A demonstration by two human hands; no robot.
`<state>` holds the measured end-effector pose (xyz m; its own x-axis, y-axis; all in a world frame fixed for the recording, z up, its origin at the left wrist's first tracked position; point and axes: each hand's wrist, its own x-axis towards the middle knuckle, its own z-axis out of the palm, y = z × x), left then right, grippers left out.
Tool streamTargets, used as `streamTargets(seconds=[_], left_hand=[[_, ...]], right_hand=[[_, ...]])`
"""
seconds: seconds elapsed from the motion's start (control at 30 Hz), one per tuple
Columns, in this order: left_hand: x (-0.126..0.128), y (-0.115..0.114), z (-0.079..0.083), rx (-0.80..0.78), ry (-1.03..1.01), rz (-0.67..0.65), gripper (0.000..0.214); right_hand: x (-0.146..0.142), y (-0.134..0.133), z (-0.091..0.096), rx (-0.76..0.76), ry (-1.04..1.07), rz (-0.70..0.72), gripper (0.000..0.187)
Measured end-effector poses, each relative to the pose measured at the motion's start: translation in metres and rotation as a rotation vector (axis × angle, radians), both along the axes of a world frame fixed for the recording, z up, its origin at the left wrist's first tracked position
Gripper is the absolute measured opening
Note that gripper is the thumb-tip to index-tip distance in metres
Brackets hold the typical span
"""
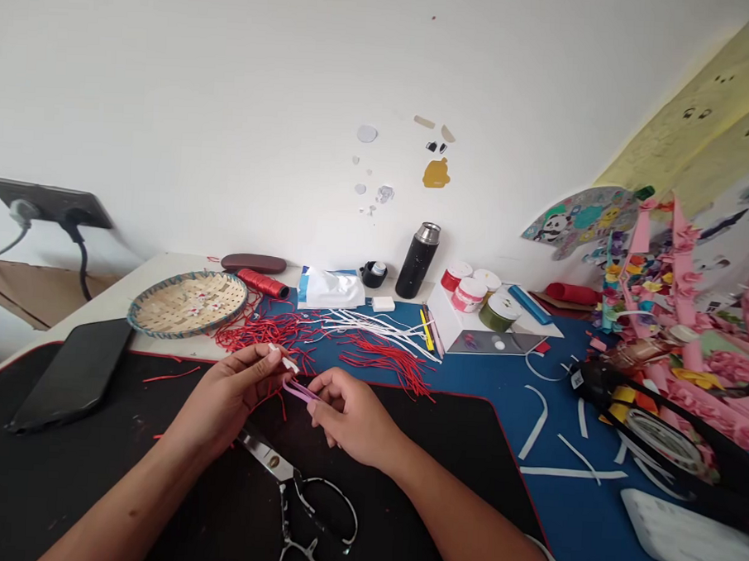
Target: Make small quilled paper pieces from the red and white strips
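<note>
My left hand is pinched shut on a small white paper piece above the black mat. My right hand is closed on the other end of a thin pink paper strip that runs between both hands. Scissors lie on the mat just below my hands. Piles of red paper strips and white paper strips lie just beyond my fingers.
A woven basket, a red thread spool, a tissue pack, a black flask and paint jars line the back. A phone lies left. Colourful paper crafts crowd the right.
</note>
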<state>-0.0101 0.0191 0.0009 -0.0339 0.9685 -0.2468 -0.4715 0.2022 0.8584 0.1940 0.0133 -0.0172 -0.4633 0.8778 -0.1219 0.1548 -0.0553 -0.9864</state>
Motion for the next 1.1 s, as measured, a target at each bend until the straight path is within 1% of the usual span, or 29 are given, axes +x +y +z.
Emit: streamTargets(seconds=[0.07,0.1,0.2,0.3,0.4,0.53,0.67,0.73,0.9,1.1], left_hand=[[0.0,0.0,0.0,0.01,0.021,-0.031,0.038],[0.0,0.0,-0.001,0.017,0.039,-0.049,0.037],[0.004,-0.001,-0.001,0.03,0.084,-0.071,0.037],[0.007,-0.002,0.0,0.033,0.064,-0.071,0.038],[0.006,-0.003,0.002,0.046,0.033,-0.065,0.038],[0.002,-0.003,0.005,0.04,0.03,-0.098,0.037],[0.002,-0.003,0.005,0.058,0.015,-0.131,0.034],[0.002,-0.003,0.005,0.071,0.014,-0.122,0.033],[0.004,-0.002,0.005,0.075,-0.019,-0.068,0.034],[0.006,-0.005,0.006,0.12,-0.029,-0.175,0.032]], right_hand=[[0.001,0.002,0.002,-0.014,0.048,-0.027,0.011],[0.002,0.003,0.003,-0.023,0.077,-0.046,0.014],[0.005,0.008,0.006,-0.066,0.175,-0.109,0.028],[0.008,0.011,0.008,-0.095,0.251,-0.148,0.038],[0.009,0.011,0.008,-0.113,0.259,-0.124,0.038],[0.008,0.009,0.009,-0.115,0.179,-0.063,0.032],[0.008,0.008,0.009,-0.111,0.169,-0.065,0.031],[0.008,0.008,0.01,-0.117,0.19,-0.072,0.033],[0.009,0.009,0.013,-0.195,0.327,-0.121,0.043],[0.009,0.009,0.017,-0.294,0.429,-0.231,0.052]])
